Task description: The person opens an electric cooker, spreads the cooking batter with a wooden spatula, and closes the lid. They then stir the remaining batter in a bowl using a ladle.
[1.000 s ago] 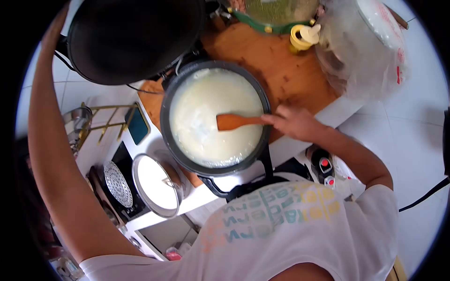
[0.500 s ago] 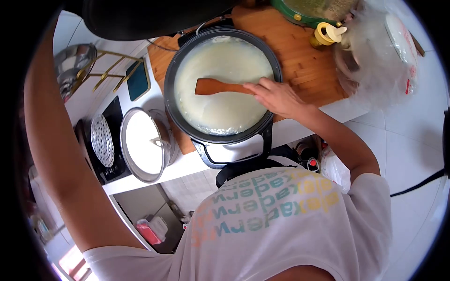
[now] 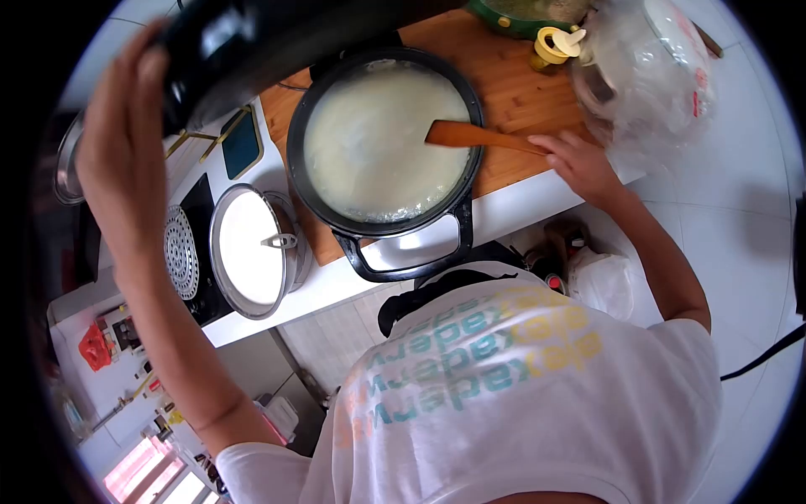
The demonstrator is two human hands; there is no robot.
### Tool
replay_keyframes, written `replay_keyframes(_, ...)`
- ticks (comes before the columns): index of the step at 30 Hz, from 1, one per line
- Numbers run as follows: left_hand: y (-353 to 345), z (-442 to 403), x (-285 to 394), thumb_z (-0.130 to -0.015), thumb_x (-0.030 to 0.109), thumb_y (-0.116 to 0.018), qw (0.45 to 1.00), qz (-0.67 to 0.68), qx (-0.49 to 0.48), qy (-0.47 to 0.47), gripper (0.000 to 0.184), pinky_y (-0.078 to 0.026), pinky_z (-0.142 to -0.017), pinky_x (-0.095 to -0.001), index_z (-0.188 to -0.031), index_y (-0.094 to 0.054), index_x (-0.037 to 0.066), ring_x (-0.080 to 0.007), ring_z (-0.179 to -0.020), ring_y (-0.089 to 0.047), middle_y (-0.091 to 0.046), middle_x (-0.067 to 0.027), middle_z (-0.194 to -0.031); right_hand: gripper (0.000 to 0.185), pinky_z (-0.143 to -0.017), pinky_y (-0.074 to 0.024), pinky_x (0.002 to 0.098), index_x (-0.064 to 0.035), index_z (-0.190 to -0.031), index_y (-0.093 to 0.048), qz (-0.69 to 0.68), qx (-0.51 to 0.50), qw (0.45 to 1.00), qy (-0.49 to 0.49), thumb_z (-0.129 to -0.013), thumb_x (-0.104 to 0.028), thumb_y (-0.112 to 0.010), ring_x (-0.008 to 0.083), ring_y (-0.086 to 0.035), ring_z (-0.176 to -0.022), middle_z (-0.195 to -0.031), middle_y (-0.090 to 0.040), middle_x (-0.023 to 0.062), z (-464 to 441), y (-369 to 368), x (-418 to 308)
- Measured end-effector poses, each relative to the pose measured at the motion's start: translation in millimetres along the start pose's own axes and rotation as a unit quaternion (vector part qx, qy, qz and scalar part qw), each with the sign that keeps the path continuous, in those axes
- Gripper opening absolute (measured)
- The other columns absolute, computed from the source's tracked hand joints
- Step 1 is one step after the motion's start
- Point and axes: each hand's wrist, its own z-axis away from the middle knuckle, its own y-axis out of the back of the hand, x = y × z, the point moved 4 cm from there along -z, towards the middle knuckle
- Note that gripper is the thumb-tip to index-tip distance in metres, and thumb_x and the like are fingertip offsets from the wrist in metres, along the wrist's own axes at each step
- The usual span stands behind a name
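Note:
My right hand (image 3: 579,168) is closed around the handle end of a wooden spatula (image 3: 470,136). The spatula's flat blade is over the right side of a black electric pan (image 3: 295,172), its handle reaching out past the rim. Pale, cream-coloured liquid (image 3: 378,143) fills the pan, with small bubbles along the near edge. At the upper left, my left hand (image 3: 126,143) is raised with its fingers bent at the edge of the dark pan lid (image 3: 243,63). The lid tilts above the pan's far side; part of it is out of frame.
The pan stands on a wooden board (image 3: 525,105). Left of it are a pot of white liquid (image 3: 252,252) with a metal handle, and a perforated steamer plate (image 3: 180,252). Right are a yellow-lidded jar (image 3: 550,52), a green pot (image 3: 512,21) and a plastic bag (image 3: 646,92).
The spatula has moved right with my right hand, from over the pan's middle to its right rim. My left hand has come into view, and the lid sits lower and more tilted.

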Motion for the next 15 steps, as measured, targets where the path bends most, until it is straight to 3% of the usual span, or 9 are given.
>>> replay_keyframes(1,3.5,10.3,12.8,-0.088,0.013,-0.047,0.999,0.018,-0.034,0.018,0.023,-0.043,-0.065,-0.0236,-0.108,-0.057,0.006,-0.0114,-0.071,-0.053,-0.058,-0.0078,-0.085,0.033,-0.057,-0.0408,0.0287,-0.0082,-0.118,-0.048,-0.055,0.053,0.997,-0.001,-0.087,-0.018,-0.043,0.0146,-0.047,-0.065,-0.071,-0.048,0.0041,12.6,0.6,13.2)
replay_keyframes(2,4.7,24.1,21.8,-0.088,0.013,-0.045,0.995,0.026,-0.094,0.038,0.027,-0.041,-0.084,-0.0292,-0.113,-0.053,0.005,-0.0194,-0.095,-0.055,-0.057,-0.0108,-0.105,0.034,-0.055,-0.0399,0.0267,-0.0062,-0.118,-0.047,-0.109,0.107,0.988,-0.001,-0.088,-0.019,-0.042,0.0123,-0.046,-0.062,-0.069,-0.048,0.0030,21.4,4.7,21.4)
replay_keyframes(3,5.3,37.8,37.7,-0.087,0.013,-0.045,0.991,0.038,-0.122,0.046,0.027,-0.042,-0.081,-0.0303,-0.111,-0.053,0.004,-0.0231,-0.093,-0.056,-0.057,-0.0123,-0.102,0.030,-0.052,-0.0375,0.0246,-0.0055,-0.113,-0.048,-0.216,0.118,0.961,-0.125,-0.089,-0.021,-0.040,0.0104,-0.043,-0.058,-0.067,-0.047,0.0019,31.1,6.6,29.0)
replay_keyframes(4,1.8,49.5,53.3,-0.084,0.015,-0.052,0.994,0.083,-0.067,-0.003,0.022,-0.044,-0.064,-0.0312,-0.103,-0.056,0.007,-0.0235,-0.071,-0.054,-0.057,-0.0093,-0.085,0.028,-0.050,-0.0352,0.0225,-0.0047,-0.108,-0.049,-0.317,0.126,0.908,-0.243,-0.089,-0.022,-0.039,0.0085,-0.040,-0.055,-0.065,-0.046,0.0008,46.5,5.2,31.3)
replay_keyframes(5,-1.0,65.7,64.8,-0.078,0.020,-0.057,0.989,0.109,-0.094,-0.019,0.028,-0.044,-0.061,-0.0318,-0.102,-0.056,0.007,-0.0242,-0.069,-0.053,-0.057,-0.0093,-0.085,0.027,-0.047,-0.0328,0.0204,-0.0040,-0.103,-0.051,-0.411,0.130,0.830,-0.354,-0.090,-0.023,-0.037,0.0066,-0.038,-0.052,-0.063,-0.046,-0.0003,60.8,1.2,33.8)
replay_keyframes(7,-10.0,106.8,90.1,-0.066,0.022,-0.064,0.982,0.097,-0.163,-0.005,0.043,-0.041,-0.059,-0.0348,-0.104,-0.054,0.004,-0.0253,-0.068,-0.051,-0.056,-0.0101,-0.083,0.023,-0.044,-0.0278,0.0191,-0.0065,-0.088,-0.048,-0.477,0.174,0.779,-0.369,-0.091,-0.026,-0.036,0.0056,-0.034,-0.046,-0.060,-0.044,-0.0007,72.1,-7.4,38.3)
replay_keyframes(11,-44.9,181.9,131.4,-0.069,0.017,-0.063,0.950,0.183,-0.252,0.020,0.036,-0.038,-0.064,-0.0360,-0.099,-0.050,0.003,-0.0259,-0.073,-0.050,-0.053,-0.0097,-0.084,0.026,-0.041,-0.0256,0.0193,-0.0105,-0.073,-0.040,-0.607,0.177,0.686,-0.360,-0.091,-0.028,-0.035,0.0051,-0.033,-0.044,-0.058,-0.042,-0.0007,71.2,-15.4,27.7)
replay_keyframes(15,-88.0,234.6,157.7,-0.070,0.017,-0.062,0.948,0.192,-0.253,0.029,0.034,-0.040,-0.069,-0.0345,-0.099,-0.050,0.004,-0.0238,-0.079,-0.051,-0.052,-0.0092,-0.089,0.022,-0.041,-0.0256,0.0195,-0.0101,-0.078,-0.041,-0.658,0.160,0.663,-0.320,-0.091,-0.027,-0.036,0.0055,-0.032,-0.042,-0.057,-0.042,-0.0008,59.9,-12.8,27.4)
